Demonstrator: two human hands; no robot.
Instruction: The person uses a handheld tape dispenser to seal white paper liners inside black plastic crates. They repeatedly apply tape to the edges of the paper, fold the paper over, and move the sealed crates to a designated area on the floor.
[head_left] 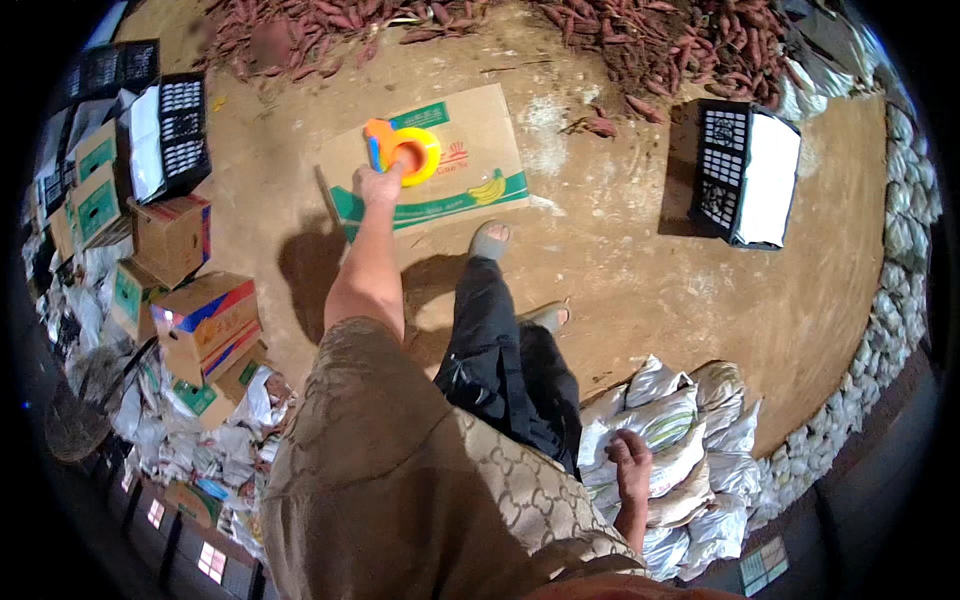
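My left arm reaches forward over a cardboard carton point(488, 130) with green bands and a printed bunch of bananas. Closed around a tape dispenser point(428, 168), my left hand point(378, 185) holds it above the carton's left half. The dispenser has a yellow ring, an orange end and a blue edge. Whether it touches the cardboard, I cannot tell. My right hand point(630, 458) hangs low by my side with its fingers curled and nothing visible in them. White filled sacks point(668, 415) lie below and beside it.
Heaps of red sweet potatoes point(680, 45) cover the far floor. A black crate point(725, 170) with a white lining stands to the right. Brown boxes point(210, 320), more black crates point(183, 125) and plastic bags crowd the left. White bags point(903, 240) line the right edge.
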